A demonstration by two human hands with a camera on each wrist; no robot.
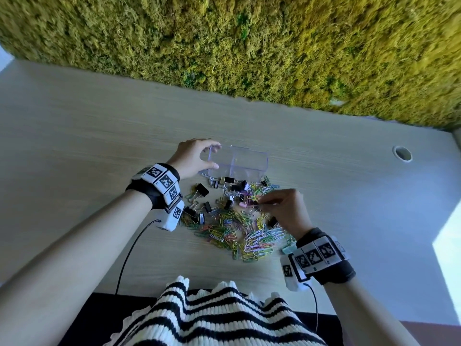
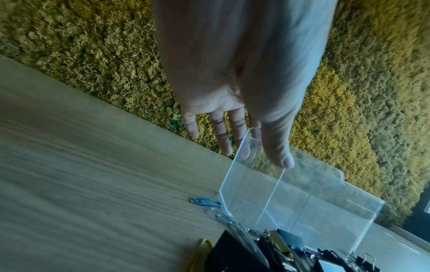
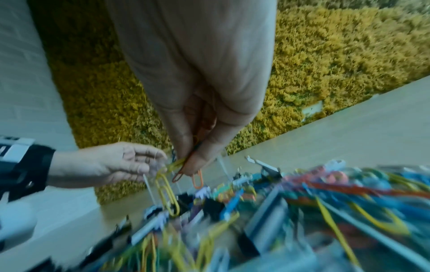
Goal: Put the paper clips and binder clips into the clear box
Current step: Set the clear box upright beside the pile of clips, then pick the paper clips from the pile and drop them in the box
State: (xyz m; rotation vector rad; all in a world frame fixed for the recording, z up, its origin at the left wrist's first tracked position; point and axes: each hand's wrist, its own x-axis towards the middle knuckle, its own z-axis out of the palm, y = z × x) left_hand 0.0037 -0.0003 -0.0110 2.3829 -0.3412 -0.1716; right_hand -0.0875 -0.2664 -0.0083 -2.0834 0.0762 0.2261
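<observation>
The right hand [image 3: 193, 128] pinches a small bunch of coloured wire paper clips [image 3: 184, 165] between thumb and fingertips; a yellow one, linked to the bunch, dangles below with its long axis hanging nearly straight down, and an orange one hangs beside it. The pinch sits just above the heap of mixed paper clips and black binder clips [image 1: 239, 221] spread on the pale wooden desk [image 1: 99, 136].

The clear rectangular plastic box [image 1: 240, 161] stands open-topped at the far edge of that heap, directly beyond the right hand and slightly to its left. It looks empty, so the task seems barely begun. The left hand [image 1: 195, 156] steadies the box at its left end, thumb over the near rim and fingers loosely spread behind the wall, as the left wrist view shows [image 2: 232, 114].

The coming move likely carries the bunch forward and up over the near wall of the box. The right hand is the nearer one to the heap; the dangling yellow clip may snag on the rim.
</observation>
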